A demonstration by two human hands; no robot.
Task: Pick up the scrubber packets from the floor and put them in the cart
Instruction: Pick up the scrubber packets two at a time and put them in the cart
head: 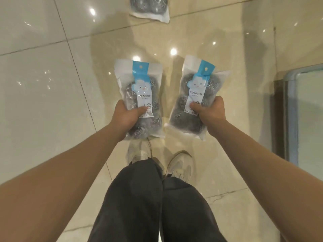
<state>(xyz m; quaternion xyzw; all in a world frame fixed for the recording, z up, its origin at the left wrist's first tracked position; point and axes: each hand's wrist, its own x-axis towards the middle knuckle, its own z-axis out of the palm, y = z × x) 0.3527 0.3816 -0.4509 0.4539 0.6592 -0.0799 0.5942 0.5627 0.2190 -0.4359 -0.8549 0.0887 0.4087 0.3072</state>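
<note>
Three clear plastic scrubber packets of steel-wool balls; left hand [126, 114] grips one packet [141, 95]; right hand [208, 112] grips another [194, 95]; third packet [150, 7] lies on the glossy tiled floor [43, 75] at twelve o'clock.

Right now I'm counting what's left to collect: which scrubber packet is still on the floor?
The packet at the top edge, lying flat on the tiles. The other two are held up, one in the left hand, one in the right hand.

Under me lies a glossy cream marble-tile floor [52, 88] with thin dark grout lines [70, 48] crossing at angles. Bright ceiling-light reflections [173, 51] dot its polished surface. At my right edge stands a pale blue-grey rounded frame with a light panel [297, 109], cut off by the view.
</note>
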